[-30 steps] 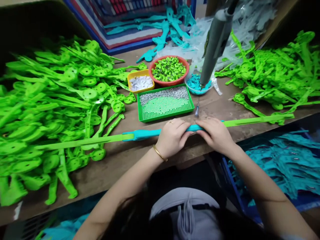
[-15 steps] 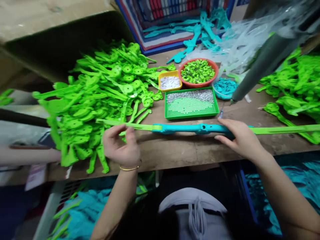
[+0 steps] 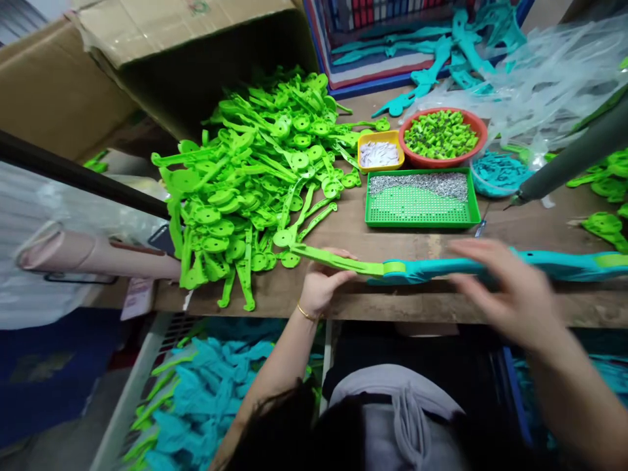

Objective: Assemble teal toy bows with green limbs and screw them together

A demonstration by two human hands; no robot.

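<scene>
A long jointed plastic part lies across the front of the bench, with a teal middle (image 3: 432, 269) and a light green arm (image 3: 343, 260) at its left end. My left hand (image 3: 318, 288) is closed on the green arm, thumb in front and fingers partly hidden behind it. Over the teal section is my right hand (image 3: 515, 294), smeared by motion, its thumb and fingers spread apart. The part's right end runs out of view.
Left, a heap of green plastic pieces (image 3: 255, 170) spills from a cardboard box (image 3: 186, 33). A green tray (image 3: 422, 216) of small metal pins, a yellow tray (image 3: 360, 160), a red bowl (image 3: 407, 150) and a tub of teal bits (image 3: 500, 173) stand behind. A grey tool (image 3: 579, 157) hangs right.
My view has swung left. The part's green arm now angles up to the left from its joint. My right hand has loosened from the teal section, its fingers parting.
</scene>
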